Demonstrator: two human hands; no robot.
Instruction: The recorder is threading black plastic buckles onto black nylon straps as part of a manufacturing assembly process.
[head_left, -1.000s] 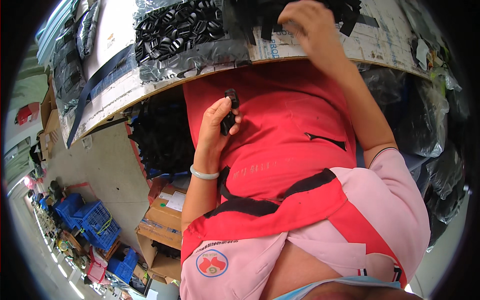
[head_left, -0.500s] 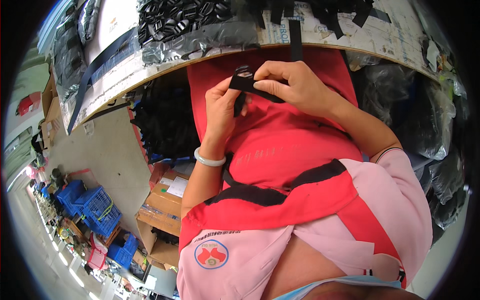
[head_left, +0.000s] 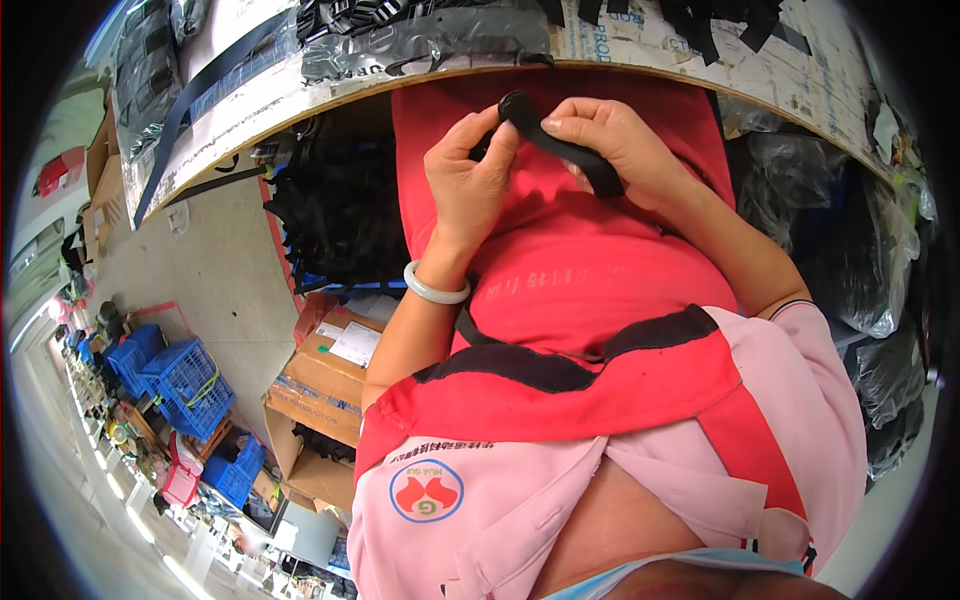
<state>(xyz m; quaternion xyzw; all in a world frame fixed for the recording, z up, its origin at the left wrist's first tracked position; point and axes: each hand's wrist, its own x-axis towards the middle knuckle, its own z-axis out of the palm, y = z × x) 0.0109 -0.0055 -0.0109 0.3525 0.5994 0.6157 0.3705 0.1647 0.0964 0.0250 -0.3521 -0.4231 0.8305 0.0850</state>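
Note:
A short black webbing strap (head_left: 560, 145) stretches between my two hands, in front of the red apron over my body. My left hand (head_left: 468, 180) pinches its upper left end between thumb and fingers. That end is folded or bunched, and whether the buckle sits in it cannot be made out. On the other side, my right hand (head_left: 625, 150) is closed at the strap's edge, thumb in front and fingertips partly behind the band. The strap's loose end hangs down below the right fingers.
Beyond my hands curves the worktable edge (head_left: 400, 85), with plastic-bagged black buckles (head_left: 365, 20) and cut black straps (head_left: 700, 25) on it. Dark straps (head_left: 330, 210) hang below at left. Cardboard boxes (head_left: 325, 385) and blue crates (head_left: 190, 385) stand on the floor; plastic bags (head_left: 860, 260) lie right.
Both hands have moved slightly up in the picture. The strap has turned and now slopes down to the right, its end showing below my right hand. The buckle seen earlier no longer shows clearly.

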